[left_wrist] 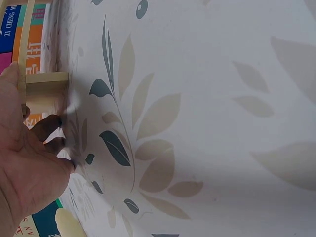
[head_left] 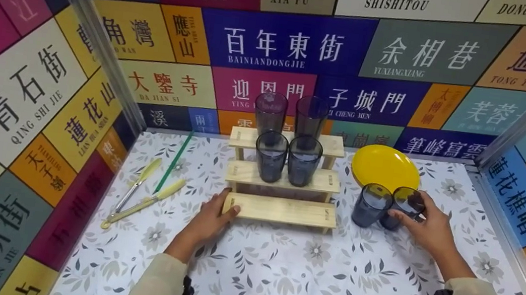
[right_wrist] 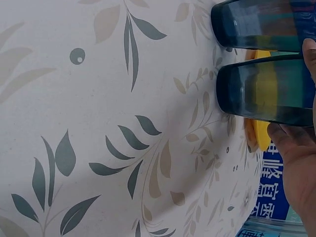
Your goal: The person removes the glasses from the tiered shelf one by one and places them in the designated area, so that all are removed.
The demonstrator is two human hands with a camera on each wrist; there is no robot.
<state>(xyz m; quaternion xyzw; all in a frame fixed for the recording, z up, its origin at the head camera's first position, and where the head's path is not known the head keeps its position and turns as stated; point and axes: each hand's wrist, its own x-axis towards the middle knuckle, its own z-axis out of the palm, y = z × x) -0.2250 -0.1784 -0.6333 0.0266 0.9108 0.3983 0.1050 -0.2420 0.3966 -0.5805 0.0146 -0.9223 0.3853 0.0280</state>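
Held glass (head_left: 405,202): R of the wooden rack (head_left: 280,209), mouth up; base contact w/ cloth cannot be confirmed. RH (head_left: 435,231) grips it: thumb on near side, fingers round outer side, spread only to glass width. 2nd glass (head_left: 372,207) stands just beside it, on the rack side.

View diffs: head cam gives both mouths & overall layout. R wrist cam (scene turned sideways) adds side walls, bases & RH fingers along the outer wall. L wrist cam adds a rack leg & LH fingers past the board end, near the cloth; head cam mostly hides these.

Appearance: held glass is smoky blue-grey, see-through, smooth, w/ darker base; yellow shows through its wall in R wrist view.

LH (head_left: 213,217): holds L end of the rack's lowest tier, thumb on top, fingers round the end; gap approx. board thickness.

Rack: 3 stepped tiers, pale wood; 2 glasses (head_left: 270,158) on mid tier, 2 more on top tier. Yellow plate (head_left: 385,166): R of rack, behind held glass. Tongs (head_left: 144,198) & green stick (head_left: 175,161): L of rack. Floral cloth (head_left: 271,280): under rack. Sign-print wall (head_left: 287,44): behind rack.
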